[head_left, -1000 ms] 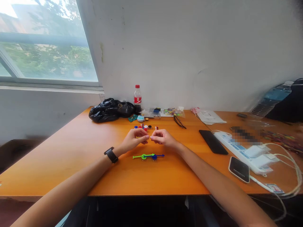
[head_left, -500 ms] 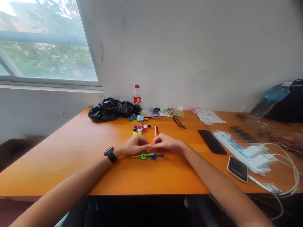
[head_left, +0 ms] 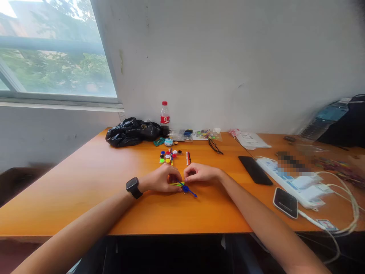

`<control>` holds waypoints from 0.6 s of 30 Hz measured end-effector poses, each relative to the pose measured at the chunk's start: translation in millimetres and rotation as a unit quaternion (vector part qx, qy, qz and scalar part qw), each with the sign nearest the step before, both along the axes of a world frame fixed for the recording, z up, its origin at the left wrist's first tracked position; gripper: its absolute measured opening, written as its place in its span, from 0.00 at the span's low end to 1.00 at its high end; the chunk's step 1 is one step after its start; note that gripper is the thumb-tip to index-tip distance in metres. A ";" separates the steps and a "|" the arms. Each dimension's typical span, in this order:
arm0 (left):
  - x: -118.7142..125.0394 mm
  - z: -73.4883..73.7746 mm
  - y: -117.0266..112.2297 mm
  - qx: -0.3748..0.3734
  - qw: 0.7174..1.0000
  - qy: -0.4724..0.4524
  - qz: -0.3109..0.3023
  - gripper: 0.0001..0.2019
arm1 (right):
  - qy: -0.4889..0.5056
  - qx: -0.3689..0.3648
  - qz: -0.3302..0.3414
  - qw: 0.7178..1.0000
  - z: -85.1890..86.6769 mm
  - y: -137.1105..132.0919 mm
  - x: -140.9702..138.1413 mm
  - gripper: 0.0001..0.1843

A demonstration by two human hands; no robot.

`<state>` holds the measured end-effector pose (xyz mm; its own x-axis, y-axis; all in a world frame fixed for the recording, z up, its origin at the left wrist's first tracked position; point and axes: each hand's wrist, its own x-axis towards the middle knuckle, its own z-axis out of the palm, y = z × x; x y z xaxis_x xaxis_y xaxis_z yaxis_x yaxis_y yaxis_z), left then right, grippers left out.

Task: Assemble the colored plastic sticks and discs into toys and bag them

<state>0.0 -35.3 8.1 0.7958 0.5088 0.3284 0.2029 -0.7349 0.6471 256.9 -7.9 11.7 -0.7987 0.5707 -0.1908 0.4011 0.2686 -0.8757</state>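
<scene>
My left hand (head_left: 163, 178), with a black watch (head_left: 132, 185) on its wrist, curls its thumb and fingers round a green arrow-shaped spinner (head_left: 177, 183) low over the table. A blue arrow-shaped spinner (head_left: 191, 191) lies against it, its tip pointing down to the right. Close on the right, my right hand (head_left: 202, 173) has its thumb and index finger pinched together beside the green spinner. What sits between those fingertips, if anything, is too small to tell. Beyond the hands are several coloured round pieces (head_left: 162, 161) and thin red, white and black arrows (head_left: 188, 158).
Towards the wall stand a cola bottle (head_left: 165, 119), a black plastic bag (head_left: 131, 132), a round tin (head_left: 168, 142) and plastic packets (head_left: 208, 134). To the right lie a black phone (head_left: 254, 170), a white power strip (head_left: 270, 173) and a charging phone (head_left: 285, 203).
My left hand has come down and nearer, onto the green spinner. The blue spinner has turned so its tip points down to the right. My right hand has barely moved.
</scene>
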 end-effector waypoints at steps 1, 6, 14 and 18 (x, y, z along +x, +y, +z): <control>0.1 -0.1 -0.1 0.000 1.000 0.007 0.001 0.11 | -0.006 0.001 0.009 1.000 -0.9 1.3 0.5 0.15; 1.2 1.7 -1.8 0.021 0.999 0.022 0.014 0.11 | -0.015 0.000 0.026 1.000 1.6 0.9 0.6 0.19; -0.8 1.4 -1.1 0.002 0.999 0.046 0.021 0.13 | -0.041 0.017 0.049 0.998 8.3 -4.8 -1.8 0.27; -0.9 2.5 -1.8 -0.003 0.999 0.048 0.025 0.13 | -0.019 -0.003 0.060 0.998 7.0 -3.5 -2.0 0.22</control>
